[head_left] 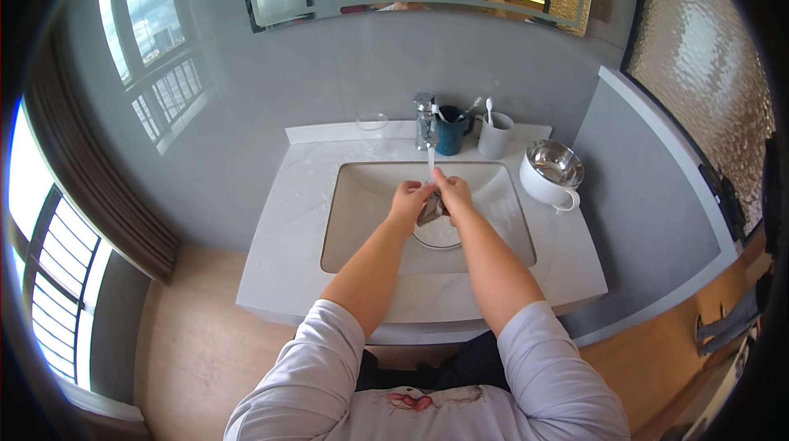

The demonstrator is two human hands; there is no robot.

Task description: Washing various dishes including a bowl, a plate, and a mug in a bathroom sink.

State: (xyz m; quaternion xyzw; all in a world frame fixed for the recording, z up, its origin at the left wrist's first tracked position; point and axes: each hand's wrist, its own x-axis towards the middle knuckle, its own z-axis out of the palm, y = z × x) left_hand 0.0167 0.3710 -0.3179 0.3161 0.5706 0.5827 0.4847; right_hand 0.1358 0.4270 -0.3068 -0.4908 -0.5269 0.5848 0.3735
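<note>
Both my hands are over the white sink (353,227), close together beneath the running chrome faucet (425,122). Water falls in a thin stream onto or just beside my right hand (454,193). Between the hands is a small grey-brown piece (429,212); its kind does not show clearly. My left hand (410,200) pinches it from the left, and the right hand's fingers close on its other side, partly hidden. Below them in the basin lies a round white dish or lid (440,235), partly covered by the hands.
Behind the sink stand a dark teal mug (449,135) and a grey cup (495,138), both with toothbrushes. A white pot (546,183) with a metal interior is on the counter's right. A clear round dish (372,121) sits at the back left, below the mirror (460,9).
</note>
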